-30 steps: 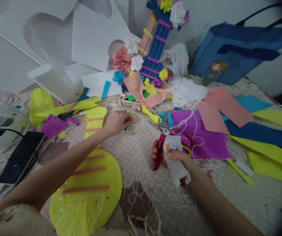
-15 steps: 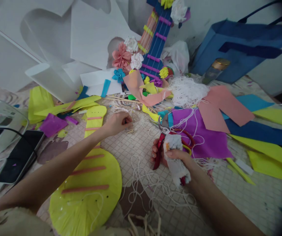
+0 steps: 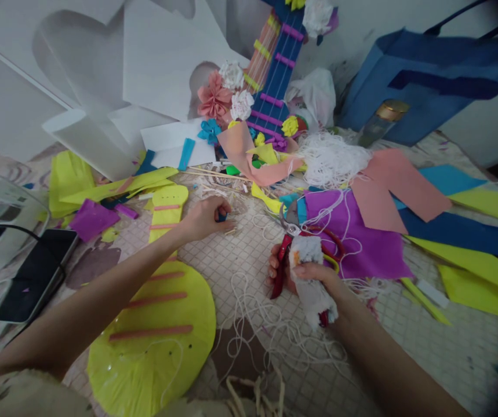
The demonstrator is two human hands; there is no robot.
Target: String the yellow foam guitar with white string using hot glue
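Pruners (image 3: 304, 252) right of frame centre, blades (image 3: 292, 215) parted; my right hand (image 3: 327, 281) closed round them. My left hand (image 3: 205, 220), near centre, curled almost closed, blue bit (image 3: 221, 217) apparently pinched. Step looks like gripping blue bit; next move calls for steady pinch, blades clear of left hand.

R hand (image 3: 327, 282) grips red pruners (image 3: 280, 262), L hand (image 3: 203, 219) pinches sm. blue bit (image 3: 221, 218) nr yellow guitar (image 3: 164, 317).
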